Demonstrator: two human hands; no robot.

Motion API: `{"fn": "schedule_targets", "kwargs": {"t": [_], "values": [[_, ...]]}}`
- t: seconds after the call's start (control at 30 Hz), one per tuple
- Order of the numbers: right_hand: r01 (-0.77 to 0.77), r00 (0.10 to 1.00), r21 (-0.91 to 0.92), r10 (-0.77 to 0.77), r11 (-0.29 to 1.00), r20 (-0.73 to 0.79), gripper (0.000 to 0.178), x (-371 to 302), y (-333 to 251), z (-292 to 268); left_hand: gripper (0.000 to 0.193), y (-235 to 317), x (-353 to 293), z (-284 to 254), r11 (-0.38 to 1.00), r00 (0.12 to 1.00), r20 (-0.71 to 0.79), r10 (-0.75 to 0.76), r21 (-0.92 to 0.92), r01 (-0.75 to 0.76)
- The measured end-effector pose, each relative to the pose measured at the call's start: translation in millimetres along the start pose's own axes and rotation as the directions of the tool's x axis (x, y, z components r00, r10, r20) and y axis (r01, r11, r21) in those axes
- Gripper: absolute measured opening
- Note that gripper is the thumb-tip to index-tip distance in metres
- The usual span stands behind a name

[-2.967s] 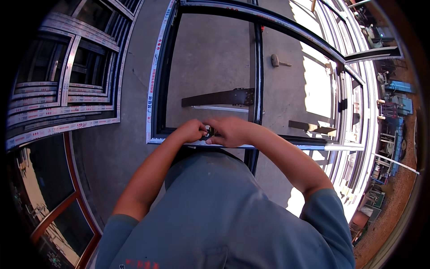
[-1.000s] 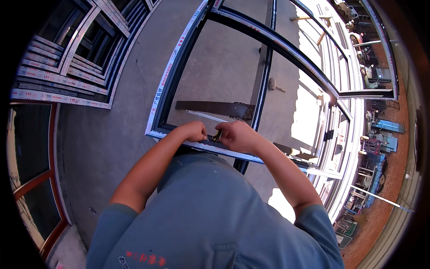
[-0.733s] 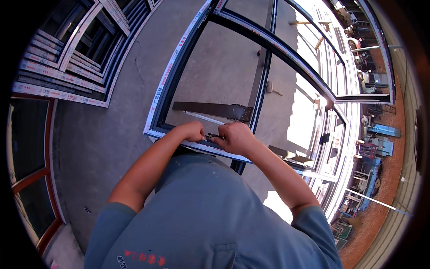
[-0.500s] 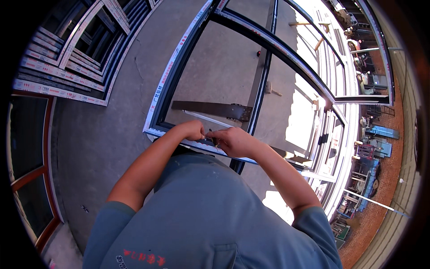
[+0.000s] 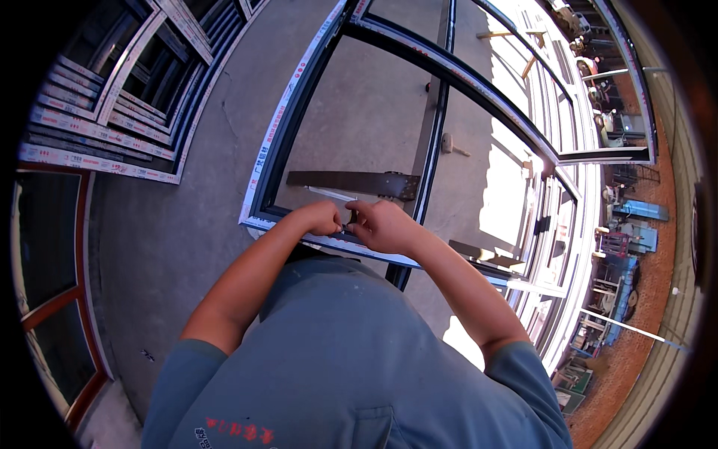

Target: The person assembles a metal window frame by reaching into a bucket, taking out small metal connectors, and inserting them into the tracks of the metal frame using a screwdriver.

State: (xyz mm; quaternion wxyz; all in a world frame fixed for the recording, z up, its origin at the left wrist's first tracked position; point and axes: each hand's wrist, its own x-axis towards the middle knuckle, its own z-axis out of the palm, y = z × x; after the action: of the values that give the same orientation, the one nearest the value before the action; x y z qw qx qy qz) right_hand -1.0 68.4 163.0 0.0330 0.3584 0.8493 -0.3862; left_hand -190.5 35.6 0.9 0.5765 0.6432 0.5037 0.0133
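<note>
A dark window frame [image 5: 270,142], its outer faces covered in white printed protective film, lies flat in front of me. My left hand [image 5: 323,218] is closed in a pinch at the frame's near edge; what its fingertips hold, if anything, is hidden. Right beside it, my right hand [image 5: 383,227] pinches a small dark piece [image 5: 352,217] between thumb and curled fingers. The piece is too small to name. Both hands' fingertips nearly meet over the near rail.
A brown metal beam [image 5: 351,182] runs beneath the frame. A mallet [image 5: 449,144] lies on the concrete floor. Stacked film-wrapped frames [image 5: 112,120] stand at the far left, above a brown-framed glazed panel [image 5: 52,314]. More frames [image 5: 553,232] lie to the right in sunlight.
My right hand has shifted slightly up and its fingers have changed their grip around the small dark piece. The left hand stays nearly in place.
</note>
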Motion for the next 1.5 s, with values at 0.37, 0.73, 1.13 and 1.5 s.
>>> {"fn": "schedule_targets", "kwargs": {"t": [0.37,0.73,1.13,1.5], "values": [[-0.087,0.995,-0.174,0.095,0.981,0.037,0.022,-5.9,-6.1,-3.4,0.023,3.9,-2.9,1.1,0.998,0.999,-0.014,-0.05,-0.035,0.05],[0.116,0.993,-0.274,-0.108,0.955,0.045,0.037,-3.1,-4.8,-5.4,0.017,4.8,-2.7,2.2,0.999,0.999,-0.03,-0.037,0.015,0.038],[-0.089,0.992,-0.306,0.113,0.948,0.061,0.031,-2.0,-1.9,-5.6,0.018,12.9,-7.9,-2.5,0.995,0.995,-0.022,-0.094,0.014,0.094],[0.292,0.95,-0.139,-0.303,0.946,-0.069,0.034,-16.1,13.1,4.2,0.019,14.4,-6.4,-1.6,0.991,0.991,-0.01,-0.131,-0.009,0.131]]}}
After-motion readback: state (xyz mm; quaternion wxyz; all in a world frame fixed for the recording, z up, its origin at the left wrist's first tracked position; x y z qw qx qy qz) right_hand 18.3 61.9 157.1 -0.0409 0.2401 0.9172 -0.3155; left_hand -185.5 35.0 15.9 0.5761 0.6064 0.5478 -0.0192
